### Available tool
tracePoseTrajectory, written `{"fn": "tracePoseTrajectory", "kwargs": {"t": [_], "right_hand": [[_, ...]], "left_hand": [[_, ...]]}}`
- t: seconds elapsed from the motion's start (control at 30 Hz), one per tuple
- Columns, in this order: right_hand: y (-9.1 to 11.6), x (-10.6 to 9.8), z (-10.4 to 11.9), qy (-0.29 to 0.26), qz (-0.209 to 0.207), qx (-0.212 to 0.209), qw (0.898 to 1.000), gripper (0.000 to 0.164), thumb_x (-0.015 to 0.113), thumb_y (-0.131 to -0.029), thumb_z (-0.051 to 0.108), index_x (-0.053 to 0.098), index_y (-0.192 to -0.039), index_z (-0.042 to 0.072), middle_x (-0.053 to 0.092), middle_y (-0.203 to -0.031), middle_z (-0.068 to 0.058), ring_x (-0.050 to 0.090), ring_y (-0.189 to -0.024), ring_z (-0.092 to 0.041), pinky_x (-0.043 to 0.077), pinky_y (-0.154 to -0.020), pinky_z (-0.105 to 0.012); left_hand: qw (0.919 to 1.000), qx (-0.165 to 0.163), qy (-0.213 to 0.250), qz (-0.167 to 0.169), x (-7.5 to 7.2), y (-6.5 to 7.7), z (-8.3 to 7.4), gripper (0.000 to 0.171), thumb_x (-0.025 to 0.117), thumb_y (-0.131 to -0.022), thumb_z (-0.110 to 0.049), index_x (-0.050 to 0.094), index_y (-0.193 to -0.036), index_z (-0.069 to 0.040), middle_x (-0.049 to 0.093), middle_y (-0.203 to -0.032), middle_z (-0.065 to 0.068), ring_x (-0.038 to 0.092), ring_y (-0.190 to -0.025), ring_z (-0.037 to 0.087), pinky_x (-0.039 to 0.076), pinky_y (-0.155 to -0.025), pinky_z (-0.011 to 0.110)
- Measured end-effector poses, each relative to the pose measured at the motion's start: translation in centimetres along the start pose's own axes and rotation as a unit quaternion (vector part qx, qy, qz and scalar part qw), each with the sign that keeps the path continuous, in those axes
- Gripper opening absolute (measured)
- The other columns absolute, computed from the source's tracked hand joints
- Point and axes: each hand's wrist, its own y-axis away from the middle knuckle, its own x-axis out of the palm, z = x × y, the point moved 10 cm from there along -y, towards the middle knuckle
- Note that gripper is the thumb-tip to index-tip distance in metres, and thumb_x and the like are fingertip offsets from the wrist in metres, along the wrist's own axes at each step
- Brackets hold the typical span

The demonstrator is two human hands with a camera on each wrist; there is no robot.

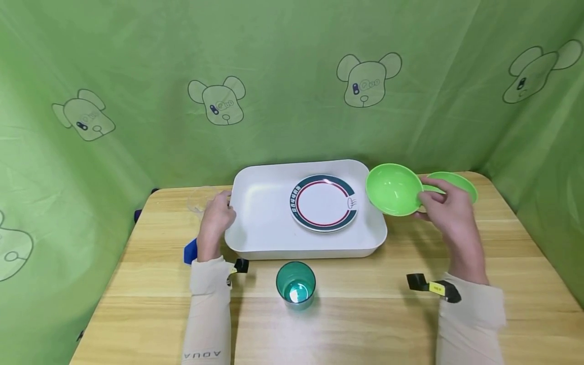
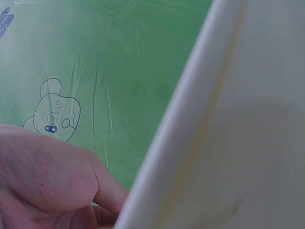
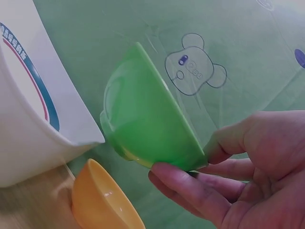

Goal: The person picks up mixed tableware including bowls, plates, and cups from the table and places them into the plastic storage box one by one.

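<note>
My right hand (image 1: 449, 205) pinches the rim of a green bowl (image 1: 393, 190), thumb on one side and fingers on the other. The bowl is tilted and held up beside the right end of a white tray (image 1: 260, 218). In the right wrist view, the bowl's outside (image 3: 138, 109) faces the tray. My left hand (image 1: 218, 215) grips the tray's left rim; its fingertips are partly hidden behind the wall in the left wrist view. Inside the tray, on the right, lies a white plate (image 1: 323, 203) with a dark green and red border.
Behind my right hand is another green bowl (image 1: 461, 181). An orange bowl (image 3: 105, 200) shows low in the right wrist view. A teal cup (image 1: 295, 284) stands in front of the tray. Beside my left arm are a blue object (image 1: 190, 252) and something transparent (image 1: 196, 197).
</note>
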Motion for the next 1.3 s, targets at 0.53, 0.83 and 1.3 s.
{"fn": "tracePoseTrajectory", "kwargs": {"t": [0.53, 0.83, 1.3], "right_hand": [[-0.3, 2.9, 0.3, 0.036, 0.017, -0.018, 0.999, 0.046, 0.054, -0.102, 0.005, 0.047, -0.146, -0.01, 0.068, -0.087, 0.017, 0.069, -0.08, 0.0, 0.062, -0.068, -0.027], [-0.4, 4.0, 0.1, 0.027, 0.019, -0.014, 0.999, 0.045, 0.054, -0.103, 0.005, 0.049, -0.146, -0.008, 0.069, -0.089, 0.013, 0.069, -0.081, -0.003, 0.062, -0.07, -0.027], [-0.4, 5.3, -0.1, 0.009, 0.017, -0.011, 1.0, 0.044, 0.055, -0.104, 0.008, 0.051, -0.146, -0.005, 0.07, -0.094, 0.008, 0.071, -0.08, -0.004, 0.062, -0.071, -0.026]], "left_hand": [[0.9999, 0.0, -0.015, 0.002, 0.1, -0.2, 0.1, 0.052, 0.04, -0.1, 0.004, 0.042, -0.152, 0.003, 0.061, -0.132, 0.031, 0.06, -0.12, 0.046, 0.055, -0.097, 0.053], [0.9999, -0.006, -0.01, 0.01, 0.2, -0.1, 0.0, 0.052, 0.04, -0.101, 0.003, 0.042, -0.153, 0.002, 0.06, -0.134, 0.03, 0.06, -0.121, 0.045, 0.056, -0.096, 0.053], [0.9998, -0.003, -0.017, 0.011, 0.2, -0.1, 0.0, 0.051, 0.041, -0.101, 0.004, 0.042, -0.152, 0.003, 0.061, -0.132, 0.03, 0.06, -0.12, 0.045, 0.055, -0.097, 0.053]]}}
